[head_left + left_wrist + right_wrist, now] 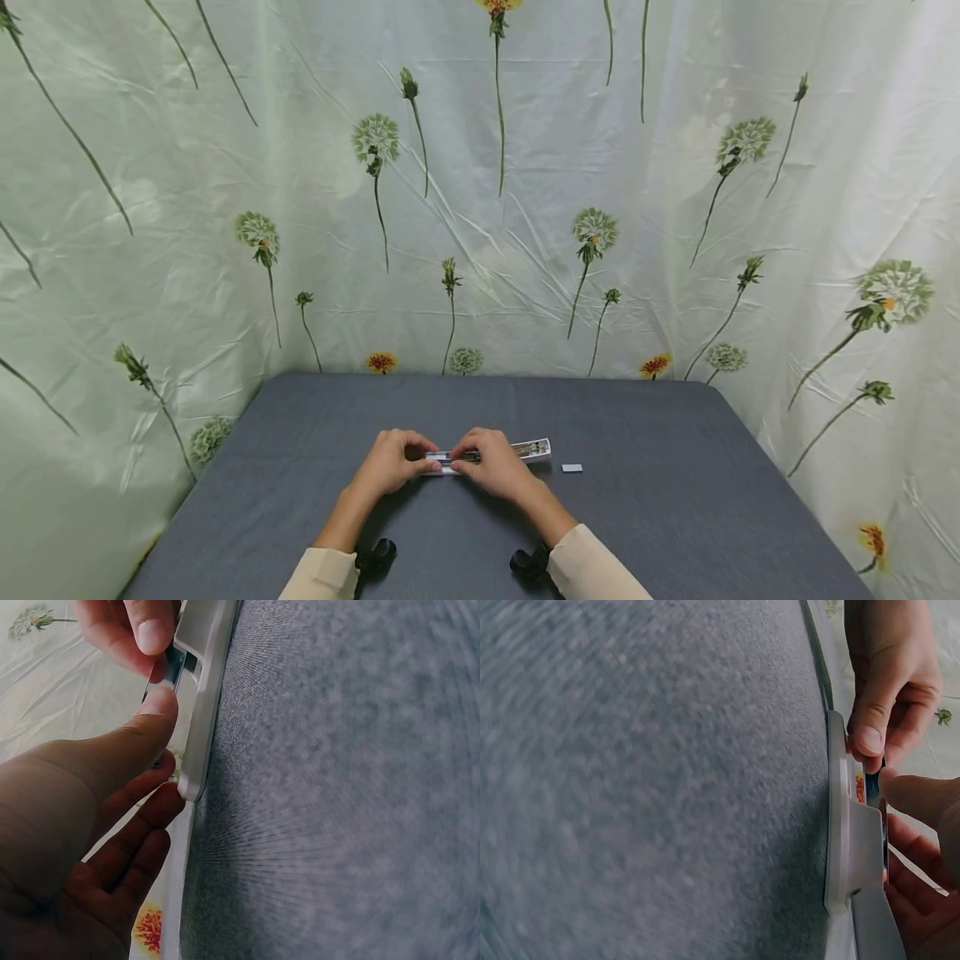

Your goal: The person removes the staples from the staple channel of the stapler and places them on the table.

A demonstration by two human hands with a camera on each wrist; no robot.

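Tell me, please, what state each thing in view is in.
Stapler-like device: resting on the table, apparently opened.
Left hand: pinching the device's left end.
Right hand: pinching nearer its middle.
Small pale strip: lying flat, apart.
Curtain: hanging, creased.

Cream sleeves, plain fabric, coming in from the near edge: left sleeve (321, 575) with a slightly creased cuff, right sleeve (600, 568) smoother. Black, rounded, knob-like units worn at the wrists, on the inner sides: left wrist unit (378, 557), right wrist unit (529, 566). Left hand (392, 460) and right hand (491, 463) bare, thumbnails short.
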